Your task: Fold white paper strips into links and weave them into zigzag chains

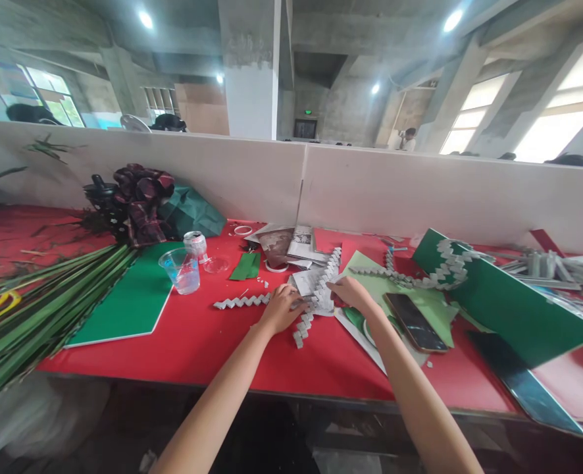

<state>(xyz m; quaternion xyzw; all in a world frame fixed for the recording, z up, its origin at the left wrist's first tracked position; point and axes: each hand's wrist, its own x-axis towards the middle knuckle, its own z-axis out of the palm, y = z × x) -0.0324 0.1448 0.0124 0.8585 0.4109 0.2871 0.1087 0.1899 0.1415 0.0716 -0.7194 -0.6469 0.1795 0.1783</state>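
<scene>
Grey-white zigzag strips of folded paper point(331, 263) cross near the middle of the red table. My left hand point(282, 308) is closed, its fingers pressed on the folded strip at the crossing. At the right of the same crossing, my right hand point(348, 291) is closed with its fingertips at the strip's edge; whether anything is pinched there is too small to tell. One zigzag arm point(242, 302) runs left past my left hand, and a short end point(300, 334) points toward the table's front. Printed paper sheets point(305, 283) lie beneath and behind.
A plastic cup point(185, 276) and a can point(196, 245) stand left, near a green board point(128, 303) and long green leaves point(49, 309). A phone point(414, 321) lies right, before an upright green board point(508, 303). A white partition point(395, 191) closes the back.
</scene>
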